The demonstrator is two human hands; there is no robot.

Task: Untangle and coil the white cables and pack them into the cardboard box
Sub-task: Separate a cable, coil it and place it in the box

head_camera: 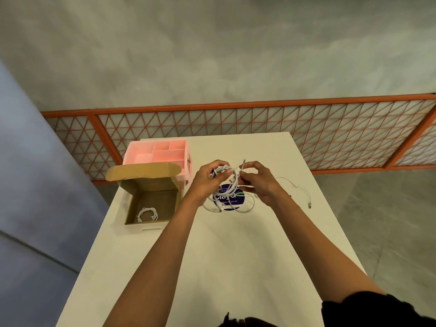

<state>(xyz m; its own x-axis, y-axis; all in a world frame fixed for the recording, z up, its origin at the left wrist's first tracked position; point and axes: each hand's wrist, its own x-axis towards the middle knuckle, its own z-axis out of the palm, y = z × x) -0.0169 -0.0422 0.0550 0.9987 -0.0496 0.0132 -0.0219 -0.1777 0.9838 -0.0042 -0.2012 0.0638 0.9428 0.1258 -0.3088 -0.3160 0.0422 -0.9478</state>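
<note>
Left hand (pixel 207 179) grips the white cable coil (pixel 226 171) above the desk's middle, and right hand (pixel 258 182) pinches its free end just beside. The open cardboard box (pixel 151 184) sits at the desk's left edge, nearer the left hand.

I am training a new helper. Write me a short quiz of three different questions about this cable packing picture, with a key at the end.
1. True or false: the cardboard box already holds one coiled cable.
2. What stands right behind the box?
A) a pink tray with compartments
B) a blue bucket
C) a desk lamp
3. Which hand holds the cable bundle above the table?

Key
1. True.
2. A.
3. The left hand; the right hand pinches a strand of the bundle.
</note>
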